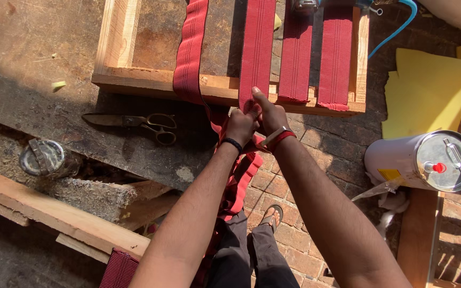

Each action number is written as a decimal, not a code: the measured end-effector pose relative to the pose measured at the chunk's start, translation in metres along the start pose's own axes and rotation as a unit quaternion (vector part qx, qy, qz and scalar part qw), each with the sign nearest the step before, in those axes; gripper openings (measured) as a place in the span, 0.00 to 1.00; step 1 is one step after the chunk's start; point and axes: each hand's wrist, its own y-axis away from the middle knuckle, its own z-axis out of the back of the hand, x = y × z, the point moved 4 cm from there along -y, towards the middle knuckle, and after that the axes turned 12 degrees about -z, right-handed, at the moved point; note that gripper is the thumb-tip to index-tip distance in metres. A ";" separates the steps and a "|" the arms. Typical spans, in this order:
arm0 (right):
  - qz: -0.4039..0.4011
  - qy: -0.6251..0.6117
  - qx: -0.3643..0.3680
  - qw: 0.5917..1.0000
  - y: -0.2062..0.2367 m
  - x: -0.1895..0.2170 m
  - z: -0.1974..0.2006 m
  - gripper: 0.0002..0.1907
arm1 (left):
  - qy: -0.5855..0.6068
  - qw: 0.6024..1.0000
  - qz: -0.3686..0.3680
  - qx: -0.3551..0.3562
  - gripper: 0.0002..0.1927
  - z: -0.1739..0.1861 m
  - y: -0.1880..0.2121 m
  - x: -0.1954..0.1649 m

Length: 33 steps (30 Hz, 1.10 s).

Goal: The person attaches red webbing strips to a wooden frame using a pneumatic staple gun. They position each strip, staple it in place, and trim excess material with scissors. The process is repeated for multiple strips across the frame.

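left hand (239,125), wearing a dark wristband, is closed in a fist around the red webbing strap (256,48) just near of the wooden frame (161,81), gripping it where it comes off the frame's near rail. right hand (271,114) sits touching the left one on its right, forefinger stretched out and pressed on the strap at the rail's edge, the other fingers curled; a watch with a red band is on that wrist.

going left to right: a round metal tin (46,157) lies in sawdust at the far left, scissors (140,124) rest on the dark board just near of the frame, then a loose red strap (190,50) crosses the frame, then the held strap, then two more red strips (316,53) fixed on the rail. farther right lie yellow foam sheets (428,90) and a white cylinder can (420,160) on its side.
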 end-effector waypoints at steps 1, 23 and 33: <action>-0.001 -0.057 0.034 0.998 0.003 0.000 -0.004 0.29 | -0.009 0.998 -0.053 -0.022 0.26 -0.002 0.007 0.004; 0.195 -0.167 0.017 0.966 0.010 -0.002 -0.041 0.30 | 0.082 0.978 0.018 0.190 0.28 0.050 0.032 -0.008; 0.159 -0.121 -0.012 0.980 0.014 -0.026 -0.045 0.31 | 0.200 0.958 0.175 0.107 0.52 0.025 -0.024 -0.020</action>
